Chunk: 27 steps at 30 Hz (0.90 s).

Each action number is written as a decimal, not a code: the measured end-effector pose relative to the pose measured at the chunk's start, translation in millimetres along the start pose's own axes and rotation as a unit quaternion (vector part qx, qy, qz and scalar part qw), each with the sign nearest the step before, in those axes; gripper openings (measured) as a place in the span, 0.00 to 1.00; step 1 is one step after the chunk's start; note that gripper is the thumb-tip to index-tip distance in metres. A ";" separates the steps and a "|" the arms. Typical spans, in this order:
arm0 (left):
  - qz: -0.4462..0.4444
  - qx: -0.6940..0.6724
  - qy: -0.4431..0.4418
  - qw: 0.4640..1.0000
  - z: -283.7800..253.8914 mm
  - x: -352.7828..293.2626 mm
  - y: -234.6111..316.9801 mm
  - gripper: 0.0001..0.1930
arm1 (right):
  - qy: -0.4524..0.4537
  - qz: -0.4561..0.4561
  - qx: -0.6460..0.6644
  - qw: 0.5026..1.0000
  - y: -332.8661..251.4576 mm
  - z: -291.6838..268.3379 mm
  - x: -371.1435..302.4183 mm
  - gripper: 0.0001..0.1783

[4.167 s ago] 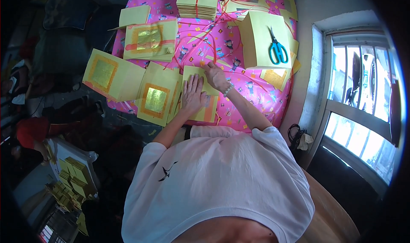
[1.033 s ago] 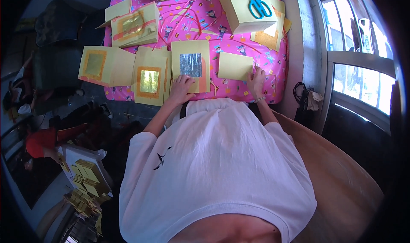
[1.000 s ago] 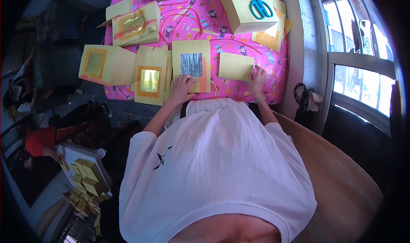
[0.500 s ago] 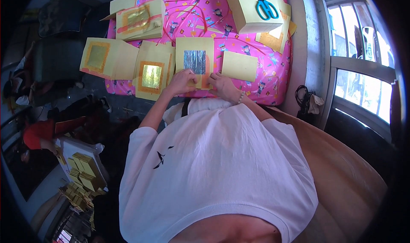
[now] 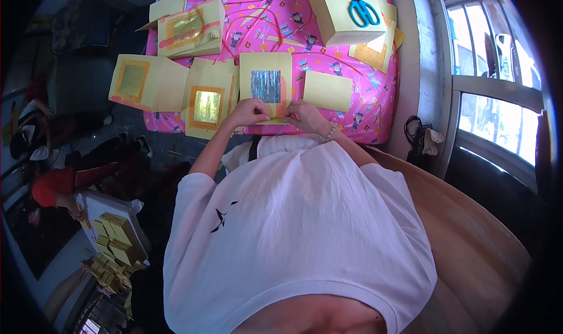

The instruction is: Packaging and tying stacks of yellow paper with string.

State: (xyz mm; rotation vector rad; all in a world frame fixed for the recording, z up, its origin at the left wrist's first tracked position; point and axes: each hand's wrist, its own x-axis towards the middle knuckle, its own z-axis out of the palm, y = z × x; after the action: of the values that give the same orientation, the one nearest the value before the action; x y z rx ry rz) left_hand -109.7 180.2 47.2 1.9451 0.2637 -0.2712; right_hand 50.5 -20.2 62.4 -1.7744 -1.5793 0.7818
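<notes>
Along the near side of the pink tablecloth [image 5: 375, 116], my left hand [image 5: 250, 112] and right hand [image 5: 308, 117] pinch the near edge of the yellow paper [image 5: 265, 62] bearing a silver square [image 5: 265, 86]. It should be light, pliant, easily creased; plain corners seem the safest hold.

View from person's head, left lens of side-by-side fisheye pair, upright, facing steeply down and forward; white shirt [image 5: 299, 228] nearest, filling lower middle; left hand [image 5: 250, 111] and right hand [image 5: 309, 118] smaller, beyond it, above centre; pink tablecloth [image 5: 375, 123] cropped by top edge; barred window [image 5: 498, 120] bending along right rim; co-worker's red sleeve [image 5: 51, 187] farther off, lower left; corners dark
</notes>
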 end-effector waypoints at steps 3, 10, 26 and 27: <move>0.000 -0.006 -0.006 1.000 1.1 0.4 -2.6 0.08 | 0.004 0.002 0.009 1.000 -1.4 -1.7 0.0 0.09; 0.010 -0.011 -0.007 1.000 0.5 2.7 -2.7 0.08 | 0.026 -0.011 0.039 0.999 1.3 -0.5 -0.1 0.08; 0.090 0.209 0.296 0.928 -2.3 -18.3 75.6 0.16 | 0.014 0.110 0.015 0.994 -8.8 -35.0 23.6 0.12; 0.098 0.200 0.341 0.913 -1.4 -18.8 86.1 0.18 | 0.016 0.121 0.023 0.992 -4.3 -41.8 30.0 0.11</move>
State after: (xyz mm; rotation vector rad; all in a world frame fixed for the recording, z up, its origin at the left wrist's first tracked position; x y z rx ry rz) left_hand -100.9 148.2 128.8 2.4034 0.4895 0.5460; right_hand 83.5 7.0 91.3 -1.9568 -1.3304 0.8912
